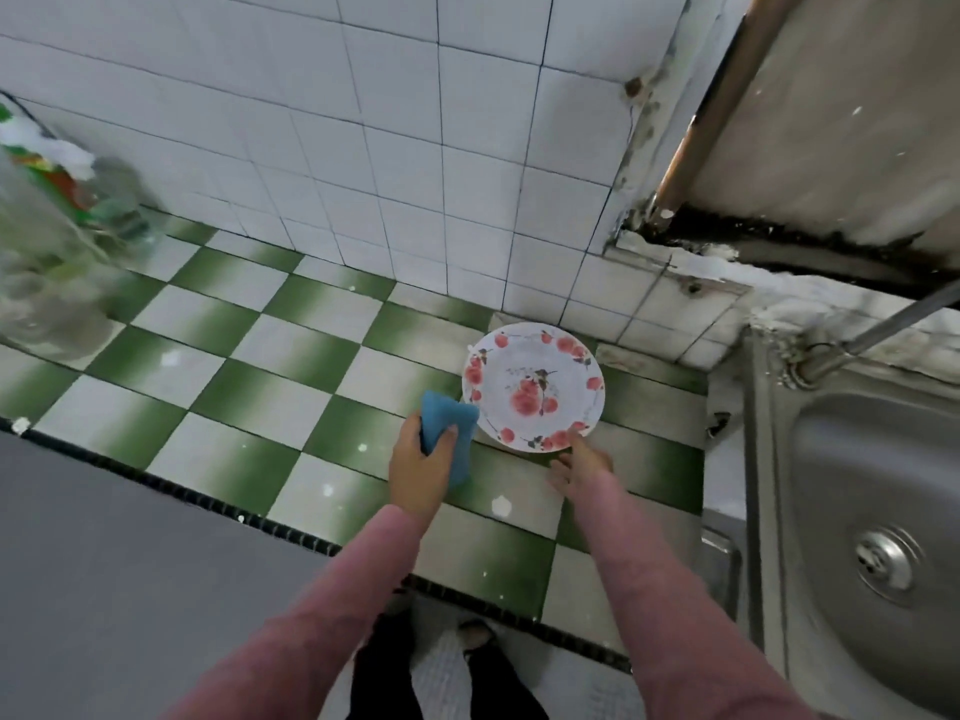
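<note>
Plate (pixel 535 387) with red flowers painted on it sits flat on the green and white checked counter (pixel 234 356), close to the corner of the white tiled wall (pixel 363 148). Both arms in pink sleeves reach forward over the counter. The left hand (pixel 421 470) is curled around a blue sponge (pixel 449 423), thumb on top, and holds it just beside the left edge of the plate. The right hand (pixel 579 467) lies low with its fingers loose and a little spread, and one fingertip seems to touch the near rim of the plate, though the picture is too soft to be sure. To the right is a metal sink (pixel 810 433) with a round drain (pixel 888 558) in its bottom, and a thin pipe (pixel 883 324) runs above it. Far to the left stand some clear bottles (pixel 52 226), too blurry to tell what is in them. I count one plate, one sponge, two hands, one sink and one drain.
</note>
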`<act>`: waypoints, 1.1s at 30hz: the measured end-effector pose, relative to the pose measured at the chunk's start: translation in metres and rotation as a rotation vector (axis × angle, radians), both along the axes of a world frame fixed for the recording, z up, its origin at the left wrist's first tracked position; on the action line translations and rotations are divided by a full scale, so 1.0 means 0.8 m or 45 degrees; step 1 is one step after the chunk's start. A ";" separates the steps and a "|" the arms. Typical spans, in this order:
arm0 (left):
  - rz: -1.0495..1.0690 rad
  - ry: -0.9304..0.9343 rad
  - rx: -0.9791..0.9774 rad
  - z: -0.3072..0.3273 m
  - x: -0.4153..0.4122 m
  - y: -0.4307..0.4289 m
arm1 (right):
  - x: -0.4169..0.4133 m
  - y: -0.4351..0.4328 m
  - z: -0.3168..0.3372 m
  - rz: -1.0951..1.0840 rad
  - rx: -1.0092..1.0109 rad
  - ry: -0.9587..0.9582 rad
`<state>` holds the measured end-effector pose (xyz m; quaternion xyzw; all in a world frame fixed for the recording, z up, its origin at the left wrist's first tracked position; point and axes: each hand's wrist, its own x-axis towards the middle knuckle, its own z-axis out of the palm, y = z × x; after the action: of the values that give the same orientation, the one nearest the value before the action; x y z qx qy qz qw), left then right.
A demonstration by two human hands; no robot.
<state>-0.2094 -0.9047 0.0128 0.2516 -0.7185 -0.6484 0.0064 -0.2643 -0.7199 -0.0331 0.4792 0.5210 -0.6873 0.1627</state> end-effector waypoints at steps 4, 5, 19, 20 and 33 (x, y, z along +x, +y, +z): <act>-0.152 -0.035 0.046 0.002 -0.024 -0.028 | -0.011 -0.012 -0.023 -0.046 0.065 -0.030; -0.184 -0.039 0.055 0.001 -0.031 -0.035 | -0.014 -0.014 -0.026 -0.048 0.101 -0.059; -0.345 -0.018 0.057 0.002 -0.084 -0.083 | -0.028 -0.030 -0.062 -0.086 0.299 -0.068; -0.346 -0.026 0.059 0.001 -0.086 -0.084 | -0.026 -0.032 -0.061 -0.130 0.247 -0.022; -0.404 0.005 0.080 0.016 -0.092 -0.080 | -0.006 -0.041 -0.027 -0.378 0.011 0.199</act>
<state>-0.2831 -0.9689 0.0257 0.1338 -0.7285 -0.6640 -0.1026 -0.2692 -0.7526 -0.0550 0.4966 0.4585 -0.7369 0.0164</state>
